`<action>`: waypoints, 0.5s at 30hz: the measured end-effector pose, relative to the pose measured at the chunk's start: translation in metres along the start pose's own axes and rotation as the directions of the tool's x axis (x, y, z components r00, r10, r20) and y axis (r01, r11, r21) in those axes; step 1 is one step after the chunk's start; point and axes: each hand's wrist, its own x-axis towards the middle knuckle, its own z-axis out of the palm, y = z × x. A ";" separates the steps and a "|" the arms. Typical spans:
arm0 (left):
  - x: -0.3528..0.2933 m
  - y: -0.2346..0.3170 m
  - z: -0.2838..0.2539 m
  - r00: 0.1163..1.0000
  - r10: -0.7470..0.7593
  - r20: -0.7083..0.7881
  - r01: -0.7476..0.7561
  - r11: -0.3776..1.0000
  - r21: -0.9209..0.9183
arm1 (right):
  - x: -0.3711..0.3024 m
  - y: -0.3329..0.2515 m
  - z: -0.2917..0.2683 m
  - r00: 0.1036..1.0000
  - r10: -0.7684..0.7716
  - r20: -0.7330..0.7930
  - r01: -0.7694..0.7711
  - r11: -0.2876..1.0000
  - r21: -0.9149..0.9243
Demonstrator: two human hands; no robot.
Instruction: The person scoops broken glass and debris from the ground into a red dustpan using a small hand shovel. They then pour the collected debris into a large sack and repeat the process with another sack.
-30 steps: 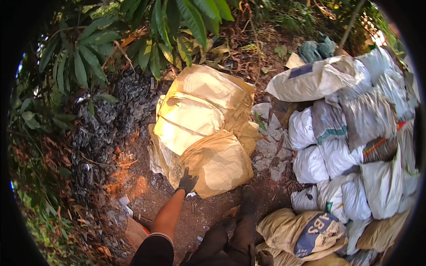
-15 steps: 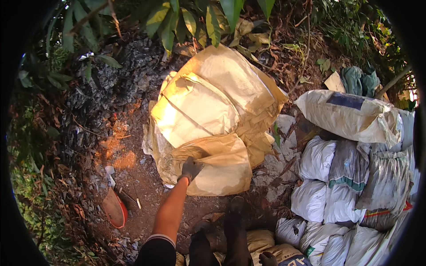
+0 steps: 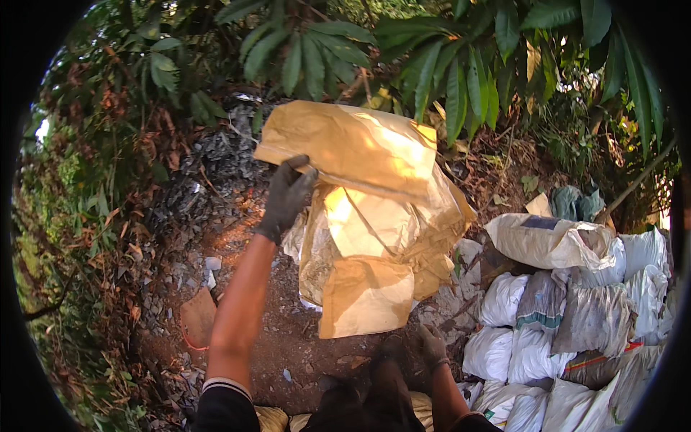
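Observation:
My left hand (image 3: 288,194), in a dark work glove, pinches the near edge of a tan paper sack (image 3: 338,144) and holds it up over a pile. The raised sack lies stretched across, its right part over the other sacks. Beneath it is the heap of flattened, creased paper sacks (image 3: 367,227), with one loose sack (image 3: 367,295) folded toward me at the near side. My right hand (image 3: 432,345), gloved too, hangs low beside the pile's near right corner with nothing visible in it; its fingers look loosely apart.
Stacked filled white and grey sacks (image 3: 497,353) stand at the right, with a long bag (image 3: 551,241) lying on top. A reddish-brown pointed piece (image 3: 198,317) lies on the dirt at left. Leafy branches (image 3: 461,79) overhang the far side. My legs are at the lower edge.
My left hand has moved up and away from the near sack and lifted a sack edge. My right hand has come up into view. The view has shifted, showing more foliage.

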 end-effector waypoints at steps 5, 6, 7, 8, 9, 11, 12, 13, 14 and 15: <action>-0.152 0.017 -0.036 0.978 -0.169 0.125 0.171 0.985 -0.006 | -0.051 -0.078 0.157 0.900 -0.319 0.298 0.150 0.867 0.475; -0.191 0.016 -0.035 0.955 -0.252 0.159 0.266 0.961 -0.073 | -0.055 -0.090 0.183 0.822 -0.406 0.399 0.125 0.812 0.570; -0.237 0.021 -0.043 0.923 -0.343 0.176 0.365 0.923 -0.118 | -0.077 -0.108 0.225 0.860 -0.280 0.426 -0.057 0.778 0.626; -0.274 0.021 -0.041 0.910 -0.374 0.181 0.393 0.915 -0.086 | -0.067 -0.115 0.245 0.802 -0.323 0.502 -0.125 0.732 0.670; -0.309 0.025 -0.037 0.896 -0.404 0.185 0.420 0.906 -0.052 | -0.058 -0.114 0.259 0.734 -0.371 0.569 -0.200 0.682 0.703; -0.382 0.001 -0.036 0.943 -0.322 0.083 0.332 0.925 -0.182 | -0.056 -0.099 0.283 0.721 -0.503 0.476 0.221 0.819 0.530; -0.405 -0.011 -0.047 0.928 -0.350 0.127 0.373 0.875 -0.308 | -0.056 -0.091 0.292 0.683 -0.573 0.453 0.420 0.815 0.399; -0.433 -0.024 -0.057 0.911 -0.376 0.168 0.411 0.800 -0.437 | -0.057 -0.077 0.296 0.632 -0.630 0.451 0.593 0.768 0.242; -0.451 -0.036 -0.065 0.904 -0.369 0.216 0.425 0.713 -0.558 | -0.052 -0.078 0.300 0.551 -0.693 0.465 0.751 0.654 0.085; -0.477 -0.047 -0.071 0.849 -0.480 0.221 0.516 0.664 -0.542 | -0.048 -0.080 0.303 0.451 -0.743 0.495 0.871 0.488 -0.061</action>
